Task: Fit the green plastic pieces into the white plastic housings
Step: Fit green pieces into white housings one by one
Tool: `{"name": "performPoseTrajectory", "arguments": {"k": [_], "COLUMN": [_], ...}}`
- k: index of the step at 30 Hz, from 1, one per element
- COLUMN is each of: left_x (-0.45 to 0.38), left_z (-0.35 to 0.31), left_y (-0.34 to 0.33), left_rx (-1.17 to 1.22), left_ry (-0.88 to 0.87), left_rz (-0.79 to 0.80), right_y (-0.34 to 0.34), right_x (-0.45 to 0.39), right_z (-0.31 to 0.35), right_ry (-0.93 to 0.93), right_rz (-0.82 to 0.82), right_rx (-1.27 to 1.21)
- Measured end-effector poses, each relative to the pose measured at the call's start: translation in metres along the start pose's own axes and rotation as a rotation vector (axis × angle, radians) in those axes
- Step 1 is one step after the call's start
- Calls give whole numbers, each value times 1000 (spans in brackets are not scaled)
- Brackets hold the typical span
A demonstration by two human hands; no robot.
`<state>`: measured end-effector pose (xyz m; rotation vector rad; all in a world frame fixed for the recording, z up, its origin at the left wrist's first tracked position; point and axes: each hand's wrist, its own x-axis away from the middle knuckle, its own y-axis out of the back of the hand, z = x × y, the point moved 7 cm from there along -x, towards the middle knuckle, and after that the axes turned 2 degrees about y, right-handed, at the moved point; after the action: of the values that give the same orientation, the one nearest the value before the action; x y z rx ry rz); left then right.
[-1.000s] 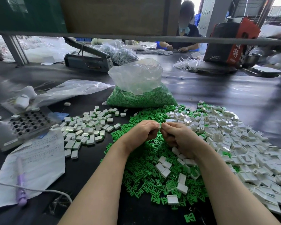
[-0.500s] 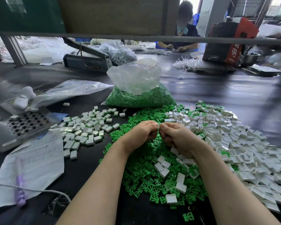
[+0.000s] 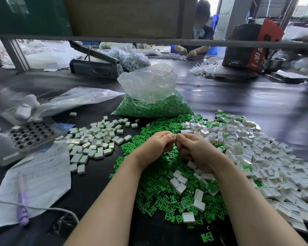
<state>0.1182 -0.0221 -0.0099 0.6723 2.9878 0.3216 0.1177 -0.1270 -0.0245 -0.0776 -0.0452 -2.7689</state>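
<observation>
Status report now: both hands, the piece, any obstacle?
Left hand and right hand both pinching one small piece between fingertips, above green pile. Piece mostly hidden. Nothing in the way.

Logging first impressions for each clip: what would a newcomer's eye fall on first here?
First, the bright spread of loose green plastic pieces at the table's centre, with the left hand and right hand meeting above it, pinching a small part between their fingertips. Next, the wide heap of white plastic housings to the right, then the clear bag of green pieces standing behind.
</observation>
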Motion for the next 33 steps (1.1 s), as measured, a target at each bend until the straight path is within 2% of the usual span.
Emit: {"name": "performPoseTrajectory", "arguments": {"k": [9, 23, 28, 33], "left_x": [-2, -2, -3, -3], "left_z": [1, 2, 1, -4], "left_y": [3, 0, 0, 2], "left_rx": [-41, -66, -71, -168], "left_ry": [-14, -2, -16, -67], "left_rz": [-56, -36, -48, -44], "right_y": [3, 1, 2, 7], "right_x": [-2, 1, 1, -2], "right_z": [1, 3, 2, -2], "right_ry": [8, 30, 8, -45], "right_rz": [-70, -41, -37, -139], "right_rx": [38, 90, -8, -71]}}
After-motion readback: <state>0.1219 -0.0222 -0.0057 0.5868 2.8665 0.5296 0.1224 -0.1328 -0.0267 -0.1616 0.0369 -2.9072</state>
